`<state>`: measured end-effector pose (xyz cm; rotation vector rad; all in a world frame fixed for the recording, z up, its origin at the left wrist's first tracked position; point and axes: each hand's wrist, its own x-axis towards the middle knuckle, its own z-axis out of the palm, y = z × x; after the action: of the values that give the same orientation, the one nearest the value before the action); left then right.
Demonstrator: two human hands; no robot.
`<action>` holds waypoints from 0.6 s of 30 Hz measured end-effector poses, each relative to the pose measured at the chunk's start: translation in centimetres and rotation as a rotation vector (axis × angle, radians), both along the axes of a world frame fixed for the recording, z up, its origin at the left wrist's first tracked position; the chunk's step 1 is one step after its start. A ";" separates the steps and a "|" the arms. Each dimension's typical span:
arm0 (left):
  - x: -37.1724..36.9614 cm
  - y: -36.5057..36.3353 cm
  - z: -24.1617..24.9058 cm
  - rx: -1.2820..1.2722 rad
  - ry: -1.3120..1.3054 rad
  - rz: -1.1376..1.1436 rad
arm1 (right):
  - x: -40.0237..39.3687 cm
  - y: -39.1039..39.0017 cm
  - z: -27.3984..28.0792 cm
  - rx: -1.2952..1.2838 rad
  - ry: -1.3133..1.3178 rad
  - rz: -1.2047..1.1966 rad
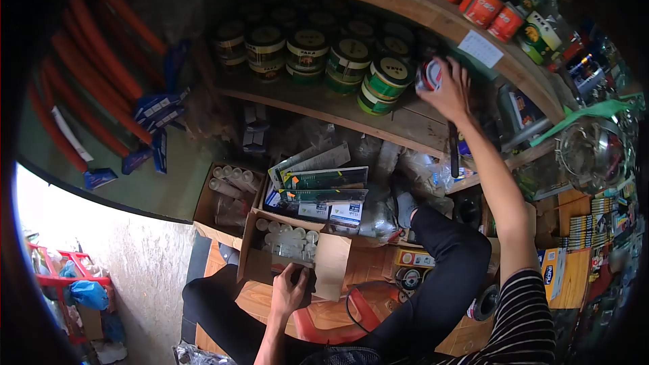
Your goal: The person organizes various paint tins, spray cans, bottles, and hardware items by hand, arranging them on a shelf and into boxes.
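Note:
My right hand (449, 92) is stretched out to the shelf, fingers closed round a small can (430, 76) with a white, red and dark surface. Just left of it stands a stack of two green cans (387, 80) with dark lids. Low in the middle, my left hand (289, 288) is closed at the near edge of an open cardboard box (332, 267). Its fingers seem to grip that edge, beside a dark patch I cannot make out. Several translucent white tubes (287, 238) lie inside the box.
More stacked cans (307, 51) line the wooden shelf (284, 94). Orange cans (480, 4) stand on the shelf above. Orange curved tools (101, 47) hang at left. A second box (209, 213) of tubes and flat packages (324, 179) sit below. A red plastic stool (324, 324) is under my legs.

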<state>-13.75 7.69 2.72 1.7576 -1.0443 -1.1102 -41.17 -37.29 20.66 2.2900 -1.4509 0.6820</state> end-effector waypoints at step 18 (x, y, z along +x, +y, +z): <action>0.2 -3.2 1.4 0.138 0.048 0.046 | -2.1 -11.7 -11.2 0.158 -0.708 -0.021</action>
<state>-13.56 4.46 4.10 1.8442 -0.9127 -1.2141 -43.23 -49.01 9.50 2.2431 -1.8647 1.5283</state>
